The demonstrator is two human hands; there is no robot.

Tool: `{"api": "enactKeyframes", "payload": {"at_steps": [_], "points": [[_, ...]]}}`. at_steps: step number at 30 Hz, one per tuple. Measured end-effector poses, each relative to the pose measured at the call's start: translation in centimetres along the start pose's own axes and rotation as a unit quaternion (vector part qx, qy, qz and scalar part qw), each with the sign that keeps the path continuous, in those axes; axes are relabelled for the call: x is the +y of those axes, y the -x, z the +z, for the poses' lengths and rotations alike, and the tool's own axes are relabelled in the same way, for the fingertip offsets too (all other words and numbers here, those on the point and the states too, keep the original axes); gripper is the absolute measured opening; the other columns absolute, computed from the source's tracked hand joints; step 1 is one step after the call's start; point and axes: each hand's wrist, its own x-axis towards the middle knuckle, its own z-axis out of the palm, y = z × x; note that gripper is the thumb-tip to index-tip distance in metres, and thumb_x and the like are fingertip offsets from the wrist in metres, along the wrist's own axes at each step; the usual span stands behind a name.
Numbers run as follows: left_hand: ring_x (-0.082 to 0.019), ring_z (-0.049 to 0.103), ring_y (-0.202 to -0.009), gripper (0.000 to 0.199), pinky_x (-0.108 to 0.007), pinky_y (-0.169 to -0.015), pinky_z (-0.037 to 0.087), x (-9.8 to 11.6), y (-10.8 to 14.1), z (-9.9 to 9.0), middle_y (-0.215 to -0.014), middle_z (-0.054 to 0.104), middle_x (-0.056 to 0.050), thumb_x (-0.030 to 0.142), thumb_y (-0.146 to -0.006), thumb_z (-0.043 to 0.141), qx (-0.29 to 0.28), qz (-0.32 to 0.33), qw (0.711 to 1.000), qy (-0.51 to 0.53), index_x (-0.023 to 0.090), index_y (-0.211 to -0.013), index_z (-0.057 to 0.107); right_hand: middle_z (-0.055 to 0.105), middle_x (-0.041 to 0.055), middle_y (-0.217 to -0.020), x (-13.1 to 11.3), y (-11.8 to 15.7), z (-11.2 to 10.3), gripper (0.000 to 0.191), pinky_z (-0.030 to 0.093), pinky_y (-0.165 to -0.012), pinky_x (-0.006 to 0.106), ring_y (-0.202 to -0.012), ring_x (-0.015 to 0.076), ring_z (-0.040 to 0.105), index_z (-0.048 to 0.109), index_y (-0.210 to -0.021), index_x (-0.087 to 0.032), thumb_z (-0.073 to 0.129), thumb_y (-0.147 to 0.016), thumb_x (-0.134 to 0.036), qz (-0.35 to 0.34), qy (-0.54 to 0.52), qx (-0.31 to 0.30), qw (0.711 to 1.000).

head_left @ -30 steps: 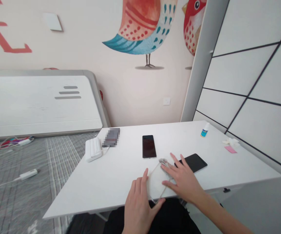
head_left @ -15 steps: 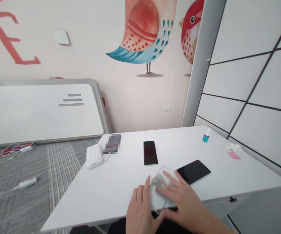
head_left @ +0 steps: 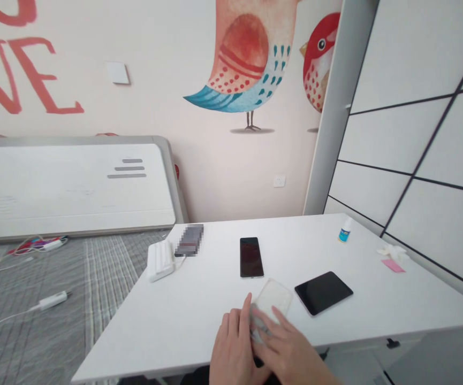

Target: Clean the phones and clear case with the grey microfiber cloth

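Note:
My left hand (head_left: pixel 233 350) holds the near left edge of a clear plastic phone case (head_left: pixel 272 299), which lies tilted over the table's front edge area. My right hand (head_left: pixel 285 342) rests on the case's lower part, its fingers pressing a crumpled whitish wipe (head_left: pixel 257 327) that is mostly hidden. To the right of the case lies a black tablet or phone (head_left: pixel 323 292), apart from my fingers. A black smartphone (head_left: pixel 251 258) lies face up just beyond the case.
The white table (head_left: pixel 199 326) also bears a white power strip (head_left: pixel 161 260), a pixelated dark device (head_left: pixel 189 240), a small bottle (head_left: pixel 346 231), a tissue (head_left: pixel 392 251) and a pink note (head_left: pixel 393 266). A white headboard (head_left: pixel 70 187) and plaid bedding lie left.
My right hand has drawn back toward my left hand, and more of the clear case shows beyond my fingers. The whole view has shifted, with the table lower in the frame.

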Motion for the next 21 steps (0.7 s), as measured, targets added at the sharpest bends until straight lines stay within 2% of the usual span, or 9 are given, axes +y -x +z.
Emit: {"api": "enactKeyframes", "payload": {"at_steps": [2,5,6,9,10,14,18,19,21], "points": [[-0.027,0.057,-0.1,0.101,-0.039,-0.093,0.051,0.0,-0.1,-0.1,-0.113,0.061,-0.009,0.022,-0.073,0.076,0.0,-0.001,1.0,0.007,0.017,-0.161,0.028,0.059,0.0027,-0.151,0.1,0.0,0.1,0.051,0.022,-0.128,0.058,-0.155,0.029,0.033,0.05,-0.153,-0.032,0.049,-0.105,-0.049,0.008,-0.006,-0.001,1.0],[-0.029,0.058,-0.102,0.098,-0.04,-0.093,0.051,0.0,-0.2,-0.2,-0.116,0.061,-0.01,0.033,-0.077,0.078,0.025,0.001,1.0,-0.004,0.017,-0.161,0.029,0.057,0.0093,-0.152,0.5,-0.2,-0.4,0.069,0.016,-0.125,0.07,-0.156,0.038,0.026,0.052,-0.153,-0.026,0.052,-0.098,-0.067,0.144,0.013,0.025,0.989],[-0.028,0.058,-0.101,0.098,-0.04,-0.092,0.051,0.0,-0.2,-0.2,-0.115,0.061,-0.01,0.034,-0.078,0.078,0.028,0.007,1.0,-0.007,0.017,-0.161,0.03,0.055,0.0105,-0.154,0.5,-0.2,-0.5,0.071,0.017,-0.125,0.069,-0.157,0.0382,0.026,0.05,-0.154,-0.024,0.052,-0.098,-0.067,0.144,0.01,0.023,0.989],[-0.026,0.058,-0.097,0.1,-0.038,-0.089,0.051,0.0,-0.3,-0.1,-0.111,0.062,-0.009,0.03,-0.076,0.078,0.023,0.018,1.0,-0.009,0.016,-0.161,0.028,0.051,0.005,-0.158,0.5,-0.1,-0.3,0.06,0.02,-0.128,0.058,-0.156,0.0306,0.031,0.046,-0.156,-0.03,0.051,-0.102,-0.055,0.023,-0.034,-0.014,0.999],[-0.026,0.058,-0.098,0.1,-0.038,-0.09,0.051,0.0,-0.3,0.0,-0.112,0.062,-0.009,0.03,-0.076,0.079,0.023,0.016,1.0,-0.009,0.016,-0.161,0.028,0.053,0.0031,-0.156,0.5,-0.1,-0.2,0.056,0.019,-0.129,0.057,-0.156,0.0292,0.032,0.046,-0.156,-0.033,0.051,-0.103,-0.052,0.014,-0.04,-0.016,0.999],[-0.028,0.058,-0.1,0.1,-0.039,-0.092,0.051,-0.2,-0.2,0.3,-0.115,0.062,-0.01,0.036,-0.075,0.081,0.034,0.011,0.999,-0.014,0.016,-0.16,0.031,0.056,0.0079,-0.154,1.0,0.1,-0.1,0.065,0.014,-0.125,0.07,-0.157,0.0367,0.025,0.049,-0.155,-0.029,0.051,-0.099,-0.064,0.147,0.007,0.03,0.989],[-0.026,0.059,-0.096,0.102,-0.037,-0.09,0.051,-0.3,-0.2,0.3,-0.109,0.063,-0.008,0.032,-0.073,0.082,0.033,0.027,0.999,-0.015,0.014,-0.159,0.031,0.05,0.0039,-0.158,0.9,0.2,-0.1,0.07,0.021,-0.128,0.058,-0.155,0.0307,0.032,0.042,-0.159,-0.033,0.055,-0.098,-0.064,0.006,-0.026,-0.003,1.0],[-0.026,0.059,-0.098,0.103,-0.037,-0.091,0.051,-0.4,-0.1,0.2,-0.111,0.063,-0.009,0.034,-0.073,0.082,0.031,0.023,0.999,-0.015,0.014,-0.16,0.03,0.054,0.003,-0.155,0.9,0.3,-0.2,0.067,0.019,-0.128,0.059,-0.156,0.0308,0.031,0.043,-0.157,-0.035,0.055,-0.098,-0.063,0.014,-0.028,-0.007,0.999],[-0.028,0.059,-0.103,0.104,-0.039,-0.093,0.051,-0.4,-0.1,0.1,-0.116,0.062,-0.01,0.04,-0.076,0.082,0.025,0.013,0.999,-0.016,0.016,-0.161,0.027,0.059,0.0052,-0.152,1.0,0.4,-0.6,0.063,0.013,-0.127,0.067,-0.157,0.0348,0.027,0.049,-0.155,-0.033,0.054,-0.099,-0.063,0.098,-0.012,0.004,0.995]]}}
